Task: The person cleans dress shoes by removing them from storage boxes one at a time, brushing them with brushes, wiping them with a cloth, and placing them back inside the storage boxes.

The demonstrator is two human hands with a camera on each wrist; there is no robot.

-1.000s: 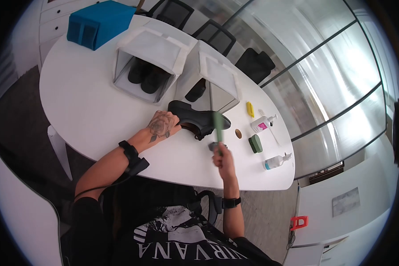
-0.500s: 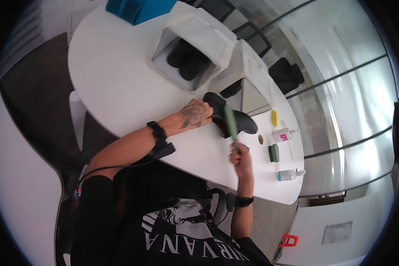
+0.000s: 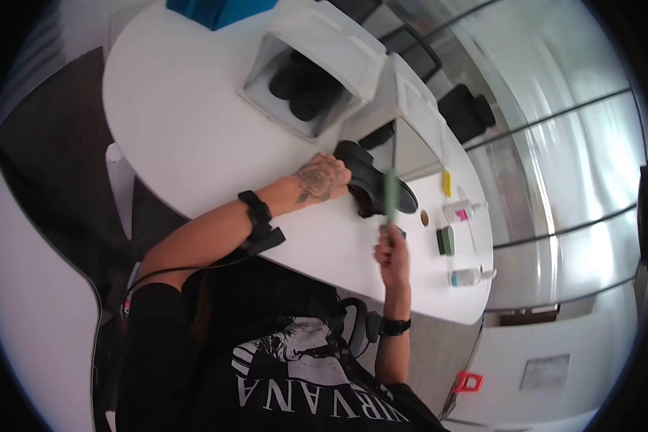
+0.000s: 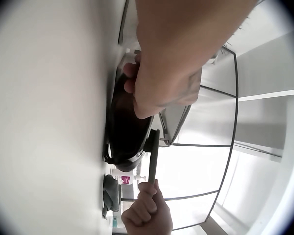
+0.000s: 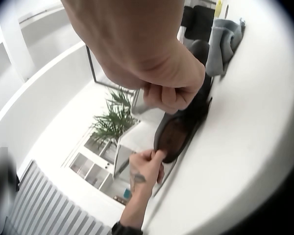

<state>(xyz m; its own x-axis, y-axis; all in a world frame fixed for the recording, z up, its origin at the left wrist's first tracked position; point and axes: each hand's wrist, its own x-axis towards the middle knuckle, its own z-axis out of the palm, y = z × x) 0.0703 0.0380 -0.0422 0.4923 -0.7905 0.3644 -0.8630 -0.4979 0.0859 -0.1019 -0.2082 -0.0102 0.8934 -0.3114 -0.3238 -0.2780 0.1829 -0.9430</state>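
Observation:
A black shoe [image 3: 368, 175] lies on its side or tilted on the white table; which, I cannot tell. My left hand [image 3: 324, 178] grips its heel end, fingers at the opening, as the right wrist view also shows around the shoe [image 5: 172, 139]. Held by its handle in my right hand [image 3: 392, 258], a green brush [image 3: 392, 193] crosses over the toe part. In the left wrist view the brush [image 4: 153, 159] has its dark bristles against the shoe's upper. A grey cloth [image 5: 222, 45] lies beside the shoe, mostly hidden by my right hand in the head view.
Two white boxes stand behind, one [image 3: 277, 119] with dark shoes inside, the other [image 3: 419, 155] with a dark shoe. To the right are a yellow item [image 3: 446, 183], a green block-shaped item [image 3: 445, 241] and two bottles, one [image 3: 466, 277] near the edge. A blue box [image 3: 219, 11] stands far left.
The head view has turned, so the table appears shifted. Over the shoe's front, the brush has moved back and forth, now nearer the toe than half a second ago. My left hand keeps its grip.

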